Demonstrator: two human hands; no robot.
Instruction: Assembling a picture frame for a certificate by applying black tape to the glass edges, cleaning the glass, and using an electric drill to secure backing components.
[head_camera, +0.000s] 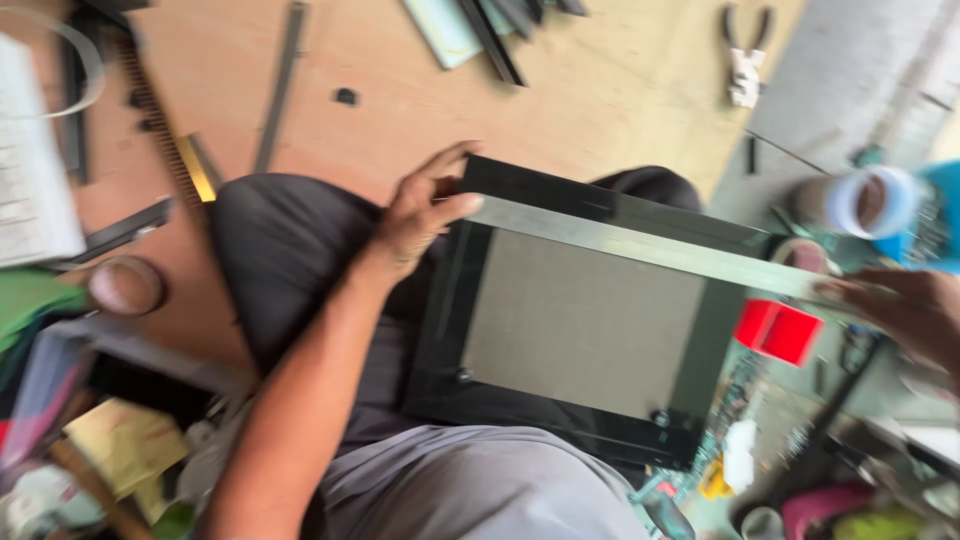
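Note:
A black rectangular frame (470, 330) with a grey mesh panel (585, 325) rests on my lap. A long flat metal strip (640, 245) lies across its upper part. My left hand (420, 215) pinches the strip's left end at the frame's top left corner. At the right edge of the view, my right hand (900, 310) holds the strip's other end. The picture is blurred by motion.
Pliers (745, 60) lie on the brown board at the top right. Black bars (280, 85) and a toothed strip lie at the top left. A tape roll (125, 285) sits at the left, and a red box (778, 332), a cup and clutter lie on the floor at the right.

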